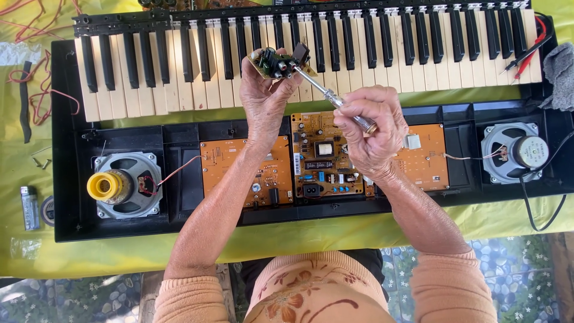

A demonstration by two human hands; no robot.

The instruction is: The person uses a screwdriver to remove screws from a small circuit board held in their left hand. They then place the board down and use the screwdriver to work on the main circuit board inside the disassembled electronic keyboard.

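My left hand [263, 101] holds up a small tan circuit board [274, 63] with dark parts on it, above the piano keys [311, 60]. My right hand [371, 128] grips a metal-handled tool [335, 98] whose tip touches that small board. Both hands hover over an opened electronic keyboard case [72, 179]. Inside the case lie orange circuit boards [326, 155], right under my hands.
A speaker [127, 185] with a yellow spool on it sits at the case's left, another speaker [514, 152] at its right. A battery [28, 207], tape roll and red wires [42, 96] lie on the yellow-green cloth at left. Red and black probes [529, 51] and a grey rag [562, 75] are at right.
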